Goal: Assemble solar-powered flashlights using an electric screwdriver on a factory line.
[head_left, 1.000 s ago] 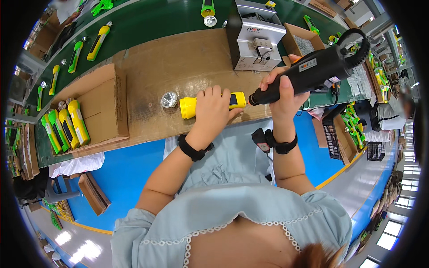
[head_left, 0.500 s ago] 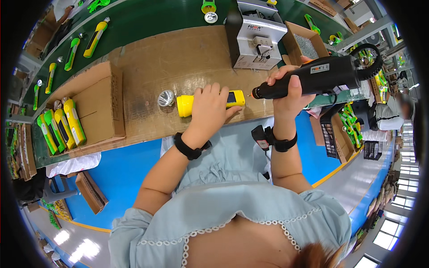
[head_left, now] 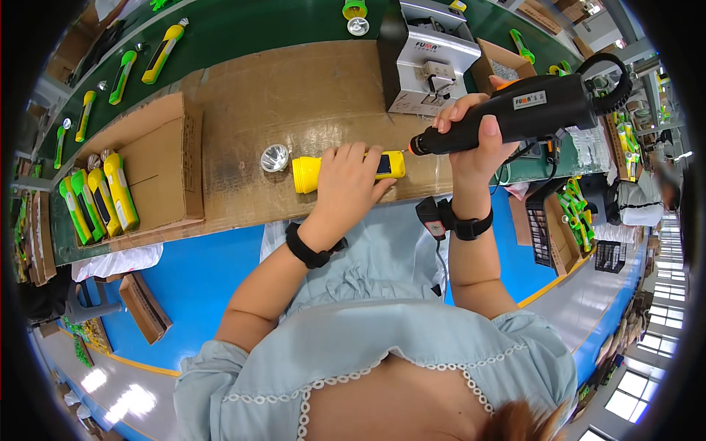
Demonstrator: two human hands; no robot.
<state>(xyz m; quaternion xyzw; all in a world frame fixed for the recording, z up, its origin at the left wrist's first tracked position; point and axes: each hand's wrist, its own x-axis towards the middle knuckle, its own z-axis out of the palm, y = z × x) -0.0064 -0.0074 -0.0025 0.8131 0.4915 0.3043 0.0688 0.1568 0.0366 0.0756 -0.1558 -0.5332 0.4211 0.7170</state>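
Observation:
My left hand (head_left: pixel 347 181) is closed over a yellow flashlight (head_left: pixel 306 175) and presses it against the cardboard-covered bench. Its wide head points left, and a dark panel shows past my fingers on the right. Wrapped round a black electric screwdriver (head_left: pixel 518 121), my right hand (head_left: pixel 478 143) holds it nearly level, its tip at the flashlight's right end. Whether the bit touches a screw is too small to tell. Left of the flashlight head, a silver reflector with a bulb (head_left: pixel 275 158) lies apart from it.
A cardboard box (head_left: pixel 193 158) at the left holds several yellow and green flashlights (head_left: pixel 118 192). Behind the screwdriver stands a grey metal machine (head_left: pixel 430 62), with a small carton of screws (head_left: pixel 504 71) beside it. More flashlights (head_left: pixel 163 53) lie along the green bench (head_left: pixel 243 33).
My right hand has brought the screwdriver left, closing the gap between its tip and the flashlight's end. My left hand keeps its hold on the flashlight.

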